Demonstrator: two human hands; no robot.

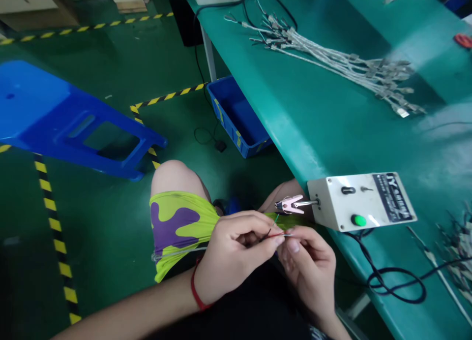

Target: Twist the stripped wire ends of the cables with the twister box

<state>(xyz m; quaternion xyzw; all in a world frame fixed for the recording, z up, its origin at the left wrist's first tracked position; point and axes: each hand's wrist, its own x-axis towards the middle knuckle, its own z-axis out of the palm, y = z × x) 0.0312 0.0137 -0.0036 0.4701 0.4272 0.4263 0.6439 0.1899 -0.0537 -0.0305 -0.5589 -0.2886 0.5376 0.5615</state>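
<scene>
Above my lap, my left hand is closed in a pinch on the thin wires of a cable. A red wire runs out from its fingertips, with dark and green strands beside it. My right hand pinches the far end of the red wire, fingertips nearly touching the left ones. The pale grey cable crosses my lap behind the left hand; its middle is hidden. Just beyond the fingers, a pink clip sits on a metal shaft from a white box with a green button.
On the green table lies a bundle of white cables, with more cables at the right edge. A black cord loops near the box. A blue bin and blue stool stand on the floor.
</scene>
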